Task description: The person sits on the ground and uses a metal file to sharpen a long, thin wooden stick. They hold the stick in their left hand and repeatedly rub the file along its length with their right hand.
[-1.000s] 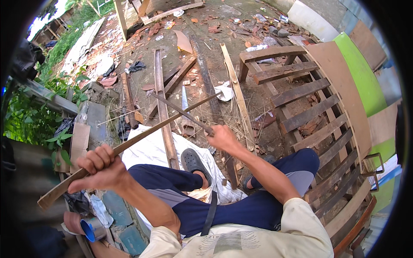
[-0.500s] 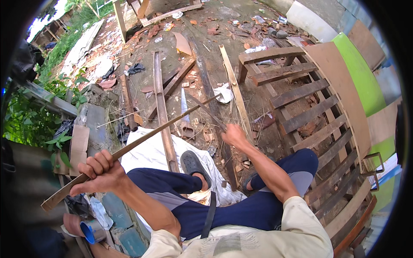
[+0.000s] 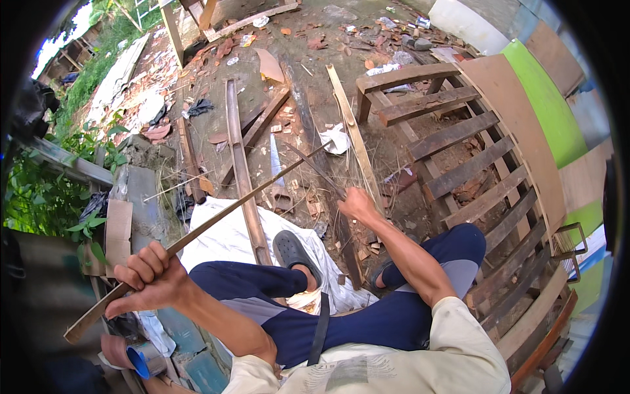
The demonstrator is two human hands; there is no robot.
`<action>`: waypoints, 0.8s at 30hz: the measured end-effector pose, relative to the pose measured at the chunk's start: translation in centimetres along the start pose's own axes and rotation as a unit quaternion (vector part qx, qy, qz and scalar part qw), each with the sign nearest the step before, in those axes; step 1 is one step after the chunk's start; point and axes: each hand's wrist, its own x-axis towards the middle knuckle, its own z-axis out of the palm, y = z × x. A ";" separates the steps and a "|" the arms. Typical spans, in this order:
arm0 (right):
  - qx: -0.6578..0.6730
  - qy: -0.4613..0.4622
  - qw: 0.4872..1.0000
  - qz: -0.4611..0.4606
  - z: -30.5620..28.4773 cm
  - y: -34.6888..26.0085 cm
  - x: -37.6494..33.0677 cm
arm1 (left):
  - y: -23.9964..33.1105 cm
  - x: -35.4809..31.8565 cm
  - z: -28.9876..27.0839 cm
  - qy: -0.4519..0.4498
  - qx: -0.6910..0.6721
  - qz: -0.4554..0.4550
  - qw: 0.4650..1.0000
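My left hand (image 3: 152,276) is closed round the near part of a long, thin bamboo strip (image 3: 226,220), which slants up and away to the right. My right hand (image 3: 359,205) grips the handle end of a dark, narrow knife (image 3: 319,172); its handle is hidden in my fist. The blade points away to the left and lies close to the far part of the strip. I cannot tell whether they touch. Beneath the strip, a split bamboo length (image 3: 239,164) rests partly on a white cloth (image 3: 203,226).
A handsaw (image 3: 275,161) lies on the littered ground, beside a dark beam (image 3: 308,125) and another split bamboo piece (image 3: 351,128). On my right is a slatted wooden frame (image 3: 453,141). A blue-lined cup (image 3: 146,360) and concrete blocks (image 3: 141,194) are at my left.
My left hand has dropped slightly, and the strip's near end with it. The right hand and knife hold nearly the same place. The whole view has shifted a little.
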 end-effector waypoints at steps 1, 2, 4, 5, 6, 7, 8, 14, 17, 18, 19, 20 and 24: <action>-0.019 0.004 1.000 0.005 -0.1 1.0 0.6 | -0.1 0.1 0.2 0.010 0.008 0.008 1.000; 0.034 -0.040 0.997 0.050 0.3 -1.1 -0.6 | 0.1 -0.2 0.0 0.026 0.024 0.010 0.999; 0.025 -0.035 0.995 -0.090 0.1 -5.6 -3.4 | 0.3 0.0 -0.4 -0.001 0.003 0.003 1.000; 0.000 -0.014 0.984 -0.177 0.2 -7.2 -4.9 | 0.3 0.0 -0.5 -0.016 -0.009 -0.002 1.000; 0.021 0.007 0.969 -0.247 1.0 -8.0 -5.4 | 0.3 0.1 -0.7 -0.028 -0.017 -0.005 0.999; 0.023 0.051 0.951 -0.303 1.3 -8.4 -6.3 | 0.4 0.1 -0.9 -0.040 -0.024 -0.008 0.999; 0.016 0.067 0.947 -0.313 1.7 -8.0 -5.7 | 0.4 0.2 -1.0 -0.054 -0.032 -0.010 0.998; 0.032 -0.045 0.998 -0.032 -0.2 -2.2 -0.8 | 0.1 0.0 -1.3 -0.168 -0.059 -0.012 0.984; 0.023 -0.017 0.989 -0.148 0.4 -5.2 -3.0 | 0.1 0.0 -1.2 -0.141 -0.033 0.007 0.989; 0.003 0.008 0.973 -0.230 1.1 -6.6 -4.0 | 0.1 0.1 -1.3 -0.132 -0.031 0.007 0.991; -0.015 0.028 0.950 -0.310 1.7 -7.2 -4.5 | 0.1 0.1 -1.3 -0.137 -0.031 0.005 0.990; -0.003 0.050 0.941 -0.335 2.0 -7.3 -4.6 | 0.2 0.2 -1.2 -0.144 -0.033 0.002 0.989; 0.064 -0.006 0.985 -0.161 1.8 -4.9 -1.8 | 0.2 0.1 -1.4 -0.154 -0.047 -0.010 0.987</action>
